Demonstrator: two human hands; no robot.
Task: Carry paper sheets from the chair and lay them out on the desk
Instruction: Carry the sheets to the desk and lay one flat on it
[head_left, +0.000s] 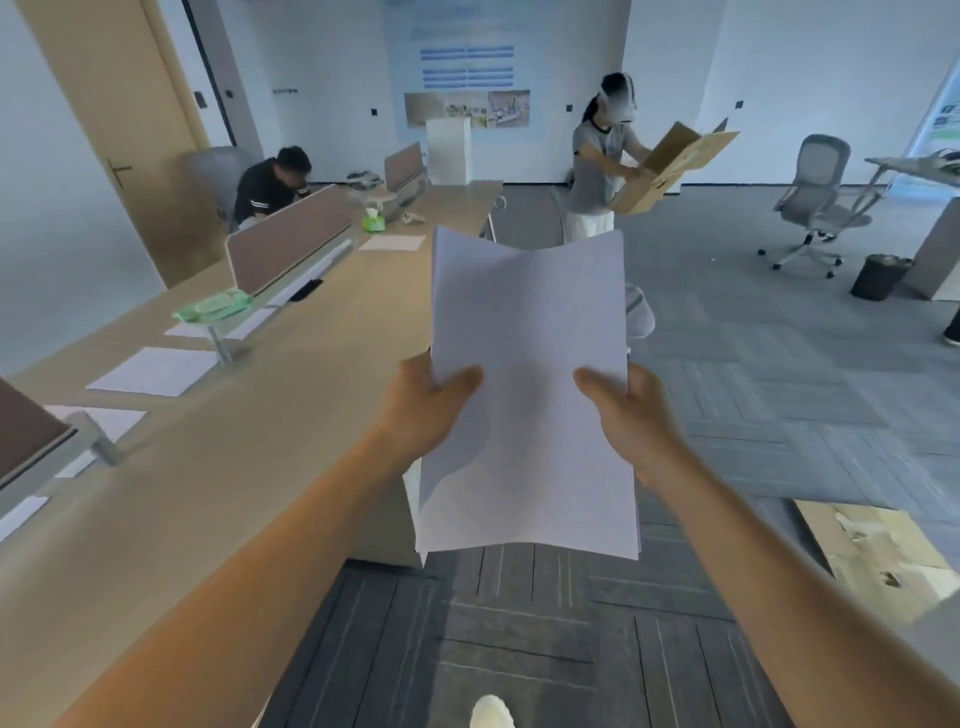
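I've got both hands, left (434, 410) and right (631, 415), pinching the paper stack (530, 374) by its sides so it stays flat beside the desk (291, 415).

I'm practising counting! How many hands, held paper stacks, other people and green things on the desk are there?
Hands: 2, left hand and right hand, both gripping the paper stack.
Paper stack: 1.
Other people: 2, seated person and standing person.
Green things on the desk: 2, near green thing and far green thing.
Total: 7.
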